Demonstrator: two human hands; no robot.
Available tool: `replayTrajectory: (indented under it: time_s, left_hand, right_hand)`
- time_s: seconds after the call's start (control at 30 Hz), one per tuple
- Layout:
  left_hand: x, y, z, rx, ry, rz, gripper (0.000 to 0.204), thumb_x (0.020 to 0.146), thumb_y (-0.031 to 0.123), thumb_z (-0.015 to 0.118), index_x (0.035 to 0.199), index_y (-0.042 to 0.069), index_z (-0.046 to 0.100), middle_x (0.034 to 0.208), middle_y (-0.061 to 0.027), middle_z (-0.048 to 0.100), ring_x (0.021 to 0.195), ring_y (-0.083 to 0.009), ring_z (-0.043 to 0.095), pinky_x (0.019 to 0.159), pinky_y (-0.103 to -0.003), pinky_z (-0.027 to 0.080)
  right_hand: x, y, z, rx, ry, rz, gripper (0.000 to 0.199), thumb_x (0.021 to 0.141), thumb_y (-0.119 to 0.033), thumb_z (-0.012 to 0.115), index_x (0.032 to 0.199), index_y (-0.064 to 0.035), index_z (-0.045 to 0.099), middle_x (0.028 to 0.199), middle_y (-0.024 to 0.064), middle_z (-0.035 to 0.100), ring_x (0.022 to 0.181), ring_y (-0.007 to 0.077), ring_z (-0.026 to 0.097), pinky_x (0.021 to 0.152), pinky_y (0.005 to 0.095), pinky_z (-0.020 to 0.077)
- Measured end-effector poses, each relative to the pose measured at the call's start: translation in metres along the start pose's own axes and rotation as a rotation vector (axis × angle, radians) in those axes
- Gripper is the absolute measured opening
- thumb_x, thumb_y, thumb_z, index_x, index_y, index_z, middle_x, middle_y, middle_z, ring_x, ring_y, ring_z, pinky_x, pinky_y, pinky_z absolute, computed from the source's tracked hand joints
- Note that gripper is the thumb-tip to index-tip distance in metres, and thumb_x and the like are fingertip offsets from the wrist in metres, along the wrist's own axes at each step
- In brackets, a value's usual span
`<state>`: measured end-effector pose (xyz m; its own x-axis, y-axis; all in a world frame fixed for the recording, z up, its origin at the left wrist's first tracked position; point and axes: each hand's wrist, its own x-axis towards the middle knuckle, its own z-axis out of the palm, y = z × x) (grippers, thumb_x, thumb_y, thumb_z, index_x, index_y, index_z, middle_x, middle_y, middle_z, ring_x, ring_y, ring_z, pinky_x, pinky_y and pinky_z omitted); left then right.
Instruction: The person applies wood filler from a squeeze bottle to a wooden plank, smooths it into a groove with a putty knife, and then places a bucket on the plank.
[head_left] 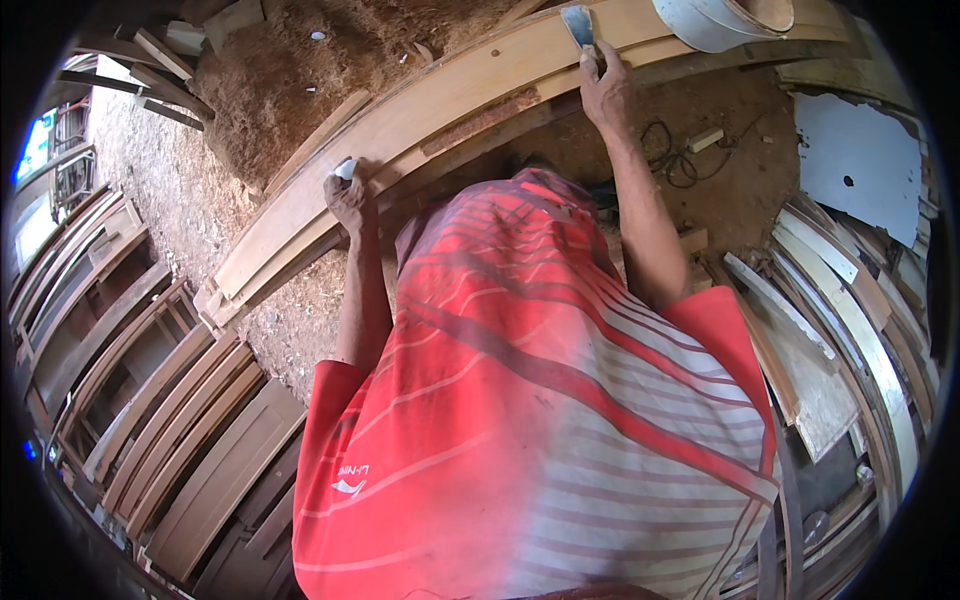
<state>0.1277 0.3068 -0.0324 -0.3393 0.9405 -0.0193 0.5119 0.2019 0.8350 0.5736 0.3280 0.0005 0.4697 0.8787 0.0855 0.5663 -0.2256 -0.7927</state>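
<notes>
My right hand (606, 88) is closed round a putty knife (577, 25), whose flat bluish-grey blade lies over the far part of a long wooden board (430, 110). Further left, my left hand (350, 203) is closed on a small whitish piece (345, 168) at the board's near edge; most of it is hidden by the fingers, so its kind cannot be made out. Along the near side of the board runs a rough brown strip (480, 122). To the right of the putty knife, a whitish round bucket (712, 22) sits on the board.
Brown shavings (240, 110) lie heaped beyond the board. Stacked planks and panels (190, 420) fill the left side, and more boards (860, 310) lean at the right. A pale sheet with a hole (860, 165) stands at the right. A dark cable (675, 165) coils on the ground.
</notes>
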Motion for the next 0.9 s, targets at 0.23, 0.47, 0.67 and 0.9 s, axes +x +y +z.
replayTrajectory:
  time_s: [0.23,0.47,0.67,0.9]
  left_hand:
    - [-0.001,0.003,0.0,-0.091,-0.012,-0.032,0.029,0.095,0.018,0.075,0.119,0.003,0.068,0.098,-0.0042,0.068,0.087,-0.0133,0.063,0.079,-0.029,0.052]
    - [-0.009,0.004,-0.001,-0.285,0.005,-0.081,0.046,0.093,0.011,0.076,0.135,0.005,0.056,0.105,-0.0017,0.064,0.092,-0.0119,0.062,0.079,-0.027,0.053]
    - [-0.017,0.025,0.007,-0.305,0.06,-0.095,0.07,0.087,0.013,0.084,0.144,-0.004,0.047,0.114,-0.0108,0.068,0.103,-0.0174,0.067,0.091,-0.03,0.055]
    - [-0.033,0.023,-0.006,-0.118,0.126,-0.049,0.073,0.081,0.022,0.086,0.142,-0.003,0.053,0.127,-0.0192,0.067,0.119,-0.03,0.066,0.103,-0.038,0.051]
  right_hand:
    - [0.001,0.012,0.001,-0.129,0.038,-0.001,0.052,0.095,-0.033,0.069,0.134,0.0014,0.06,0.118,0.0277,0.066,0.11,0.0428,0.062,0.095,0.0493,0.0505]
    - [0.005,0.009,-0.012,-0.06,-0.018,-0.228,0.038,0.092,-0.017,0.069,0.129,-0.0079,0.067,0.117,0.023,0.068,0.106,0.0376,0.064,0.093,0.0469,0.0512]
    - [0.003,0.008,-0.025,-0.212,-0.06,-0.109,0.043,0.095,-0.023,0.071,0.133,-0.004,0.065,0.125,0.0287,0.061,0.11,0.0371,0.062,0.096,0.0465,0.0511]
    - [0.012,0.026,-0.032,-0.39,-0.061,-0.09,0.064,0.095,-0.041,0.071,0.141,0.0005,0.057,0.135,0.0291,0.058,0.128,0.0418,0.055,0.106,0.0488,0.0453]
